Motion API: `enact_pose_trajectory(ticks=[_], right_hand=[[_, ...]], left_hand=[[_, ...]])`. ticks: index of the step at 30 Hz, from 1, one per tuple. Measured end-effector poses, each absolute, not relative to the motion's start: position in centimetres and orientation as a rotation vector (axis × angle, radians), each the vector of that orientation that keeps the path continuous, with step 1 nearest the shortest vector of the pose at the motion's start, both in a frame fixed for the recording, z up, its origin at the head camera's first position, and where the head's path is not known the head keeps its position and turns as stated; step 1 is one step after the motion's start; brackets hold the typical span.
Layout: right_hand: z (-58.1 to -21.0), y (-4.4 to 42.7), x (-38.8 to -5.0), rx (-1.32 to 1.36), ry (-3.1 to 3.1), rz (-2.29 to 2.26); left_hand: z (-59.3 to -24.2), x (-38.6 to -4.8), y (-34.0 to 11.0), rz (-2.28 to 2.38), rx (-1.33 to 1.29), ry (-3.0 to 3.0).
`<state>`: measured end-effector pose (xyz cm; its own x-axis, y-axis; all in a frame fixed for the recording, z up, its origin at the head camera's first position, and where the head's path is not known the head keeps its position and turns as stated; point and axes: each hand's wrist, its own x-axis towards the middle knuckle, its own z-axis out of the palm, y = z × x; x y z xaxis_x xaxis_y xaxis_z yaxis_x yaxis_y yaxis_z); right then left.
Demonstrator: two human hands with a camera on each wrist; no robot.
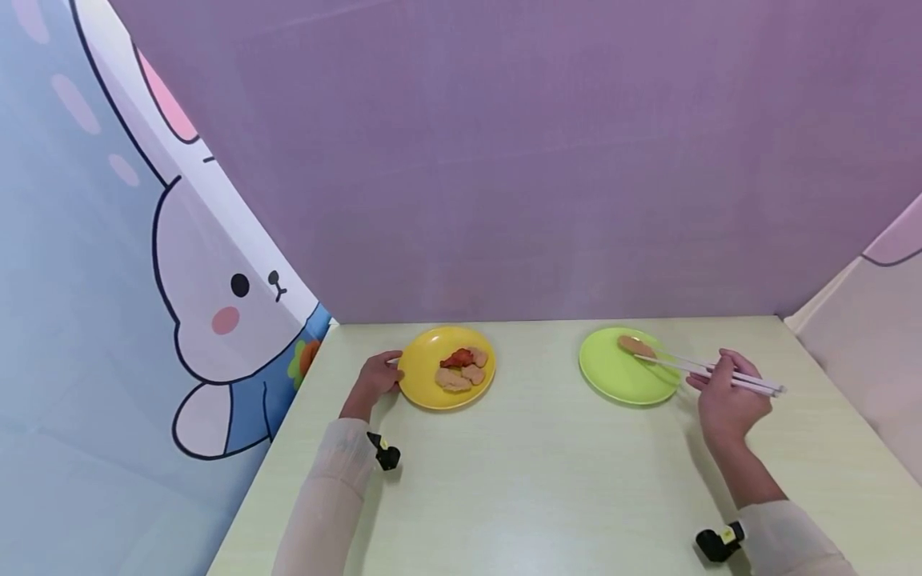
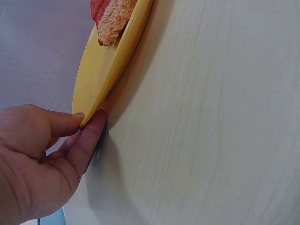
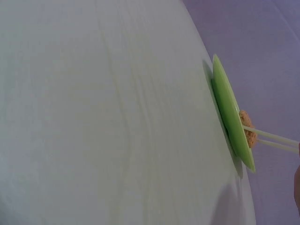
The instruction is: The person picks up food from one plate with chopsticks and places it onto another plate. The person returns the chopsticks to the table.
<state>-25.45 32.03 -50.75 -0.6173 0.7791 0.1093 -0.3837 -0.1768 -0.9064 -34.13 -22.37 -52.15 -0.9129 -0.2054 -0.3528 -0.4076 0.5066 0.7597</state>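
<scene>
On the left, my left hand [image 1: 379,374] pinches the rim of a yellow plate [image 1: 421,360], thumb above and a finger beneath in the left wrist view. Several food pieces lie on that plate: a red drumstick-like piece [image 1: 456,359] and pale tan, crinkled pieces [image 1: 452,380]. My right hand [image 1: 731,400] holds a pair of white chopsticks [image 1: 684,367] to the right of a green plate [image 1: 627,384]. Their tips meet a brown, rough-surfaced food piece [image 1: 635,346] at that plate; I cannot tell whether it is lifted. Only a sliver of the right hand enters the right wrist view.
Both plates stand near the back edge of a pale wood-grain table [image 1: 504,480]. Behind it hangs a purple cloth [image 1: 540,176]. A blue cloth with a rabbit print [image 1: 209,320] covers the left side. A small black device [image 1: 386,456] sits at each wrist.
</scene>
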Motion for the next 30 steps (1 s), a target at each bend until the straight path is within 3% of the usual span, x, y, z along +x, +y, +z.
enact_pose_trajectory(ticks=[30], right_hand=[[-48.7,29.4,-25.7,-0.436,-1.206,2.043]], left_hand=[[-51.6,-33.7,-22.4,1.358,-0.480,2.552]])
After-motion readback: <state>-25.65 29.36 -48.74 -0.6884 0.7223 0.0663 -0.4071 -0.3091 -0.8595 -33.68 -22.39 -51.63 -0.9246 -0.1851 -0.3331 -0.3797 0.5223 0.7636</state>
